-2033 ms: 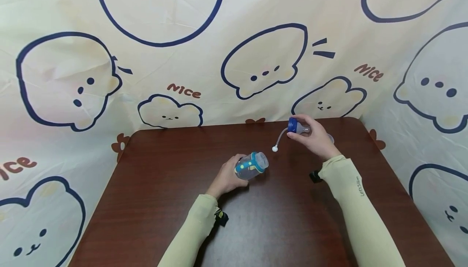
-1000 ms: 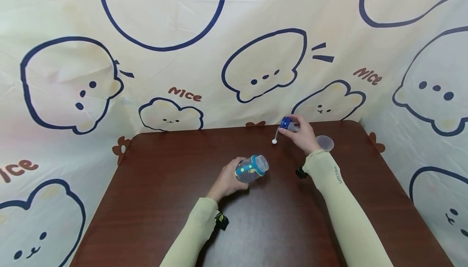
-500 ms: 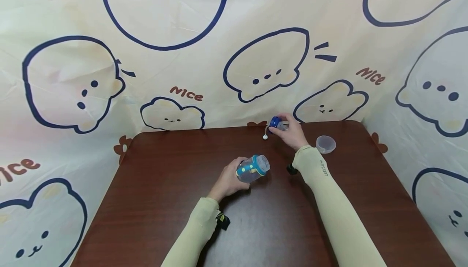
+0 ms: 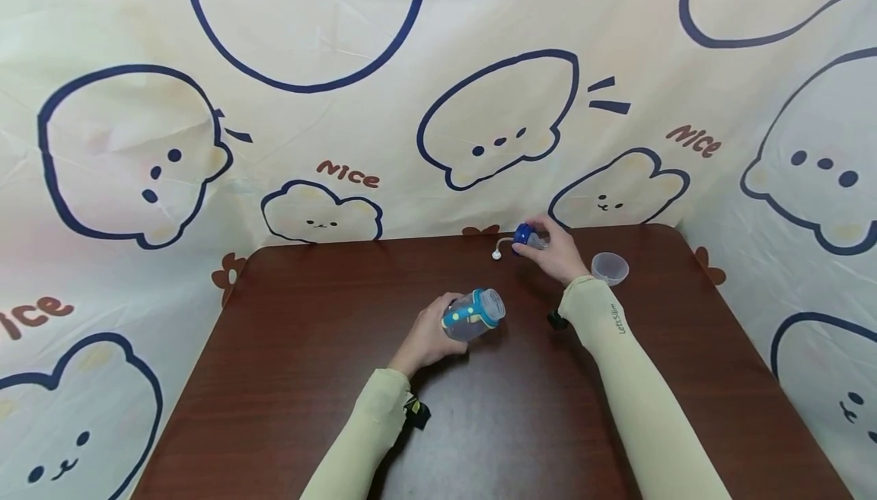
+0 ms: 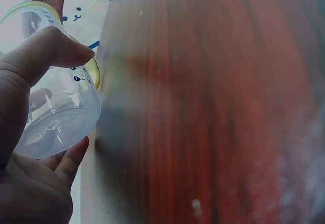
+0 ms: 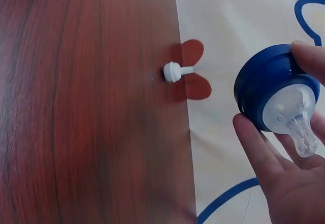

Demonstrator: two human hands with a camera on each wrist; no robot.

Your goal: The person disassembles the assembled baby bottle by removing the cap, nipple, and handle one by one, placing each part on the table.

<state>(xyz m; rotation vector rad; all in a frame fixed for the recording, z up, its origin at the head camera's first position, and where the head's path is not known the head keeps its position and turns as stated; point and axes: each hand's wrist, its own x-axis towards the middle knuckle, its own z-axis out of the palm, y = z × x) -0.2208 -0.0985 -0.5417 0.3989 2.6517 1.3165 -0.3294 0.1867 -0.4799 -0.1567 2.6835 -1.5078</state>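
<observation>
My left hand (image 4: 426, 339) grips a clear baby bottle (image 4: 474, 317) with a blue dotted band, tilted so its uncapped mouth points up and right over the table. In the left wrist view the bottle (image 5: 66, 115) looks see-through, with thumb and fingers around it. Farther back, my right hand (image 4: 560, 255) holds a blue bottle collar (image 4: 523, 237) by its rim. A clear nipple (image 6: 290, 109) sticks out of the collar toward the palm. From its other side runs a thin straw ending in a white weight (image 6: 172, 72).
A clear plastic cap (image 4: 610, 269) shaped like a small cup lies right of my right forearm. The brown table (image 4: 308, 378) ends at a cartoon-printed cloth wall (image 4: 397, 119) behind the right hand. Similar cloth hangs along both sides.
Over the two seconds my right hand moves left with the collar, then slightly back right, uncovering the clear cap. The straw's weight swings. My left hand stays nearly still with the bottle.
</observation>
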